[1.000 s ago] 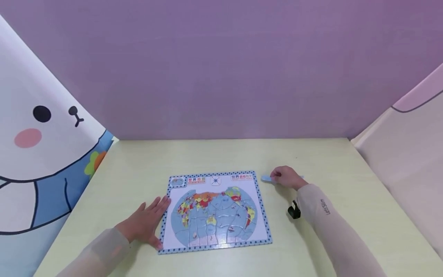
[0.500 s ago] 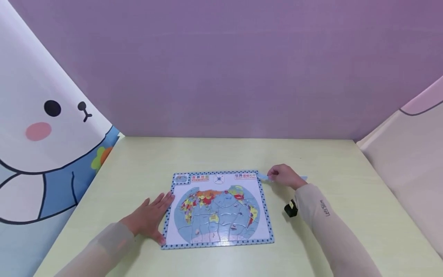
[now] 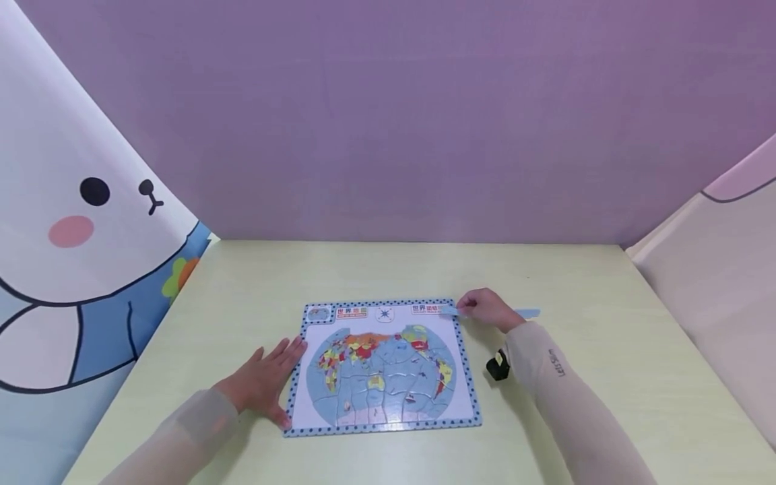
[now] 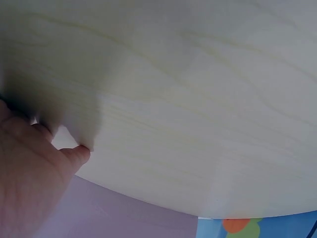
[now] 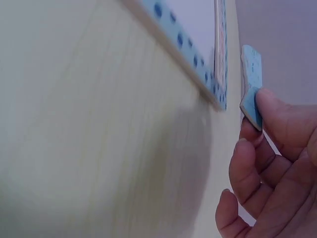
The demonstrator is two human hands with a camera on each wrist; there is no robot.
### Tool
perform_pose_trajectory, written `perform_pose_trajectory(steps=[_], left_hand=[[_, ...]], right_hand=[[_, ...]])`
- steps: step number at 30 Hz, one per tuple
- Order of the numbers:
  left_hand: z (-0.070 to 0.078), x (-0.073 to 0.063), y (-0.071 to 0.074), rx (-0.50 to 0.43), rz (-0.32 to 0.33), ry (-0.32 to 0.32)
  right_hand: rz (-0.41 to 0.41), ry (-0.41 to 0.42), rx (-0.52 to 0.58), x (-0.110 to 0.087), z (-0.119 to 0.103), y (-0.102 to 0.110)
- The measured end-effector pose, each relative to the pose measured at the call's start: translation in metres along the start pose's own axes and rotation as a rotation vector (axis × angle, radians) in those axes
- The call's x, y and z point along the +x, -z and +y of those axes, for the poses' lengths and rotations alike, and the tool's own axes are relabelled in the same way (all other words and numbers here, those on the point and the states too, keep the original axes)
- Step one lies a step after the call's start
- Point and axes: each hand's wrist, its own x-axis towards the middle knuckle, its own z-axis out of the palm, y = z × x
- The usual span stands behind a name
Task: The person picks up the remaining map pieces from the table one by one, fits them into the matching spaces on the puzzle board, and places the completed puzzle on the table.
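Observation:
A world-map jigsaw puzzle point(image 3: 468, 397) lies flat on the table, framed by a blue dotted border. Along the top of its globe picture, a stretch shows plain white. My left hand point(image 3: 261, 380) rests at the board's left edge, fingers spread, thumb on the lower left corner; the left wrist view catches only part of that hand point(image 4: 29, 173). Between thumb and fingers, my right hand point(image 3: 490, 310) pinches a thin light-blue puzzle strip point(image 3: 448, 310), which pokes out on both sides. Its left end overlaps the board's upper right corner. The right wrist view shows the strip point(image 5: 252, 72) raised above the table.
A small black object point(image 3: 498, 366) shows at the right wrist. The pale wooden table point(image 3: 376, 269) meets a purple backdrop point(image 3: 388, 135) behind. Cartoon-printed fabric point(image 3: 42, 283) stands on the left, and a pale panel point(image 3: 721, 269) on the right.
My right hand has moved left with the puzzle strip, whose left end now overlaps the board's upper right corner. The left hand stays at the board's edge; the head view shifted slightly.

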Motion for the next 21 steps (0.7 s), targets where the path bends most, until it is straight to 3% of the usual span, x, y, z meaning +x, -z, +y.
perform_pose_trajectory(steps=[6,21], left_hand=[[0.000,-0.001,0.001,-0.005,0.004,0.007],[0.000,0.001,-0.001,0.006,0.000,0.012]], right_hand=[[-0.025,0.011,0.048,0.005,-0.006,-0.007],[-0.039,0.034,0.028,0.014,-0.027,-0.025]])
